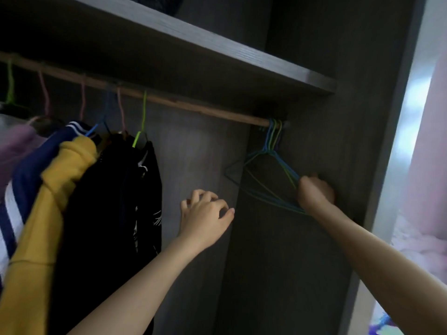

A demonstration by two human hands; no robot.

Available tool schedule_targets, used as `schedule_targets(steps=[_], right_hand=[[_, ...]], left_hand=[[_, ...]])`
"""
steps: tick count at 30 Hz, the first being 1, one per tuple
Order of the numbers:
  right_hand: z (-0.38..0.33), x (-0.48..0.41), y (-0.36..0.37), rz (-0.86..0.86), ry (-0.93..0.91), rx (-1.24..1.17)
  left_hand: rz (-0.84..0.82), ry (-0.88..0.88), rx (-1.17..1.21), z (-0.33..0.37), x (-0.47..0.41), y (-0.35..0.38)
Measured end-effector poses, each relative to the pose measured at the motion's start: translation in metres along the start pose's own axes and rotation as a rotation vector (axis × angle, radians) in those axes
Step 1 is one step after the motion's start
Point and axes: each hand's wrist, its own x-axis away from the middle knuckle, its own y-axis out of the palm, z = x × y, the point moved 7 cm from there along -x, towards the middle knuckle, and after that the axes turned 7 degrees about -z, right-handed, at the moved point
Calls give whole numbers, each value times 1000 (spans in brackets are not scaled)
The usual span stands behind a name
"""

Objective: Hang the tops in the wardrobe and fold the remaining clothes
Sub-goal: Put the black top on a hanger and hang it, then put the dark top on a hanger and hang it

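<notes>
Gripping wire hangers (268, 152) at 3 o'clock with right hand (314, 193); holding nothing in loosely curled left hand (205, 213).

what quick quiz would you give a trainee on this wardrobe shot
1. True or false: the right hand grips the empty hangers.
2. The left hand holds: A) a hanger B) a top C) nothing.
3. What colour is the top between the navy top and the black top?

Key: 1 true; 2 C; 3 yellow.
</notes>
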Motion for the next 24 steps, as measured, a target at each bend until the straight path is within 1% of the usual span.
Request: schedule_targets(steps=[3,6,11,13,17,19,21,24], right_hand=[[-12,5,-6,105,-39,69],[-21,7,-15,207,-60,36],[-36,15,-17,250,-163,90],[-37,23,-16,265,-206,65],[-33,45,-17,351,-287,11],[-31,52,-17,330,-310,-5],[-31,58,-12,267,-343,-7],[-38,72,-3,214,-419,76]], left_hand=[[7,-30,-1,-15,8,0],[9,-66,-2,-30,13,-4],[28,-96,-14,-48,16,-19],[34,-91,-14,-54,16,-22],[-26,-102,42,-56,21,-8],[-58,-100,81,-52,29,3],[-56,-88,66,-52,42,12],[-33,-101,30,-59,56,15]])
